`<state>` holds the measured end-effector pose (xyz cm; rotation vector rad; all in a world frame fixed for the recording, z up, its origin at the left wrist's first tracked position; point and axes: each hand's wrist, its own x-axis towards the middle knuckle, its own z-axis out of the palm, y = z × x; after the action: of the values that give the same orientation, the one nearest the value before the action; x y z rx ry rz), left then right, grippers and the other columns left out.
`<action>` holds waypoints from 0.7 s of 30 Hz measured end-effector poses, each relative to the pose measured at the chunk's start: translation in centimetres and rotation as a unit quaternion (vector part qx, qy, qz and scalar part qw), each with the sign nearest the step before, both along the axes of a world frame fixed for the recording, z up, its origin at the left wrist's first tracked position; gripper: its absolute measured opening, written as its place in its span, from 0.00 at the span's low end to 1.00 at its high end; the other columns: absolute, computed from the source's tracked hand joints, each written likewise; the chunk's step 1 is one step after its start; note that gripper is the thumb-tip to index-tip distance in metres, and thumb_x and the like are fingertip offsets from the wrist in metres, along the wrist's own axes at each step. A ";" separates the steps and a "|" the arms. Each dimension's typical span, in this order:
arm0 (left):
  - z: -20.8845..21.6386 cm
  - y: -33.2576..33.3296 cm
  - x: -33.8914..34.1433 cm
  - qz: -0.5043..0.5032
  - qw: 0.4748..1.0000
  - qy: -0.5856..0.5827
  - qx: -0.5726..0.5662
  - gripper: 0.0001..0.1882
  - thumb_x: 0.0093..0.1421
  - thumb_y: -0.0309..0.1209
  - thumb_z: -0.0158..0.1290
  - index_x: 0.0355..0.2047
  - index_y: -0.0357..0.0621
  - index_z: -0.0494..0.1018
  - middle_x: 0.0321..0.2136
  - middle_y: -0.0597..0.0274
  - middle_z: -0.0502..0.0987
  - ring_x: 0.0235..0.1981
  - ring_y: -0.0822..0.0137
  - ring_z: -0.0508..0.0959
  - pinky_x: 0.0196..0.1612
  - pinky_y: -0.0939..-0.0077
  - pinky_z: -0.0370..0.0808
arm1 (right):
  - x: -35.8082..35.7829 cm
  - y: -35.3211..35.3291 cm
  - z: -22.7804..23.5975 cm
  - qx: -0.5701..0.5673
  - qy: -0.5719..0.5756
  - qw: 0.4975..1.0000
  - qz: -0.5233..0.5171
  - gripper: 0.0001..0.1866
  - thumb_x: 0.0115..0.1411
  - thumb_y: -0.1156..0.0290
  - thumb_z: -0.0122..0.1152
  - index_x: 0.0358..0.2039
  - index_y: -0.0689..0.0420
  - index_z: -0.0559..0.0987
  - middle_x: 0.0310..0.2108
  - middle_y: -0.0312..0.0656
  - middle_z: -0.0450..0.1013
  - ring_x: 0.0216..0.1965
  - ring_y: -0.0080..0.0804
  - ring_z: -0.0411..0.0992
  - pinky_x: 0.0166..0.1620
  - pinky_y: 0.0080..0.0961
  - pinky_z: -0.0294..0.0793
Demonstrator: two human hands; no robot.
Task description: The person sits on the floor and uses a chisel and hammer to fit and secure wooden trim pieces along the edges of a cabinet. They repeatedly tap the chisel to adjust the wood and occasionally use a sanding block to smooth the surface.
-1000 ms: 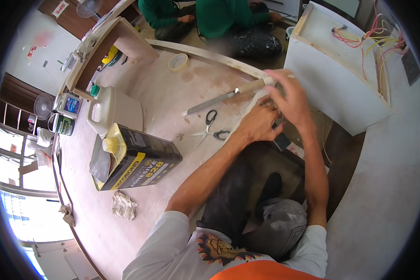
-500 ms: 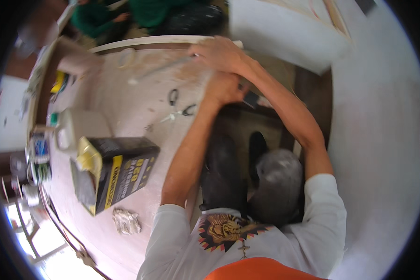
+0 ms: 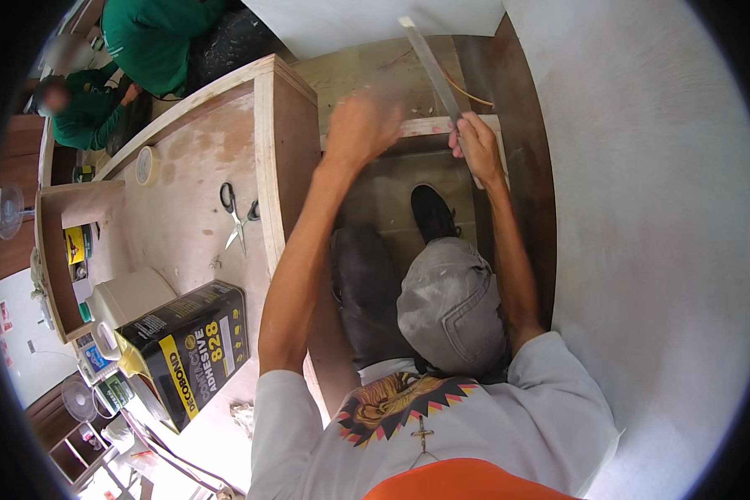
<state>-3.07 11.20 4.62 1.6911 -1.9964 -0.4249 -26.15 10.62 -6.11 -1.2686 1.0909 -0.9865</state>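
Beside pale panelling [image 3: 642,208], I saw the right hand [image 3: 477,147] grasp a file [image 3: 432,69] but couldn't tell if the blurred left hand [image 3: 357,129] held anything.

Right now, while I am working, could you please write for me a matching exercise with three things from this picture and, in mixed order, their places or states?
Things:
1. long flat metal file
2. black-handled metal scissors
3. black-and-yellow rectangular can

Places or states:
A. lying with blades apart
B. beside the off-white plastic jug
C. in the bare right hand

Right pairs: 1-C, 2-A, 3-B
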 end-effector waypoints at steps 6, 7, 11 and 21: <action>-9.6 -5.4 -9.4 0.067 0.918 0.359 0.153 0.30 0.64 0.40 0.56 0.57 0.28 0.66 0.37 0.52 0.80 0.36 0.64 0.80 0.42 0.69 0.76 | -2.6 -1.5 -4.3 0.102 0.016 0.994 -0.039 0.14 0.72 0.64 0.43 0.40 0.58 0.75 0.22 0.35 0.72 0.18 0.20 0.67 0.21 0.20 0.67; -9.9 -5.6 -10.2 0.072 0.889 0.412 0.185 0.29 0.64 0.39 0.56 0.57 0.28 0.66 0.37 0.52 0.79 0.36 0.65 0.79 0.41 0.70 0.76 | -2.9 -1.3 -4.3 0.117 0.035 0.991 -0.058 0.14 0.72 0.63 0.44 0.41 0.58 0.75 0.22 0.35 0.72 0.18 0.20 0.67 0.21 0.20 0.67; -11.5 -6.7 -13.6 0.057 0.801 0.540 0.253 0.29 0.64 0.36 0.56 0.58 0.27 0.65 0.38 0.52 0.77 0.34 0.67 0.78 0.38 0.72 0.75 | -3.1 -1.5 -3.6 0.128 0.068 0.985 -0.099 0.15 0.69 0.64 0.51 0.48 0.61 0.74 0.25 0.37 0.74 0.20 0.20 0.70 0.22 0.20 0.69; -12.8 -8.7 -17.9 0.075 0.754 0.634 0.158 0.17 0.66 0.20 0.44 0.55 0.32 0.60 0.39 0.56 0.73 0.29 0.70 0.77 0.31 0.75 0.79 | -3.2 3.7 -0.2 0.096 0.117 0.977 -0.148 0.30 0.66 0.64 0.59 0.65 0.60 0.66 0.49 0.50 0.75 0.28 0.26 0.76 0.29 0.26 0.76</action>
<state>-20.94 2.49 -8.17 1.0859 -0.7680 -1.4302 -29.33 14.33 -6.31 -1.1035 1.5545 -0.9380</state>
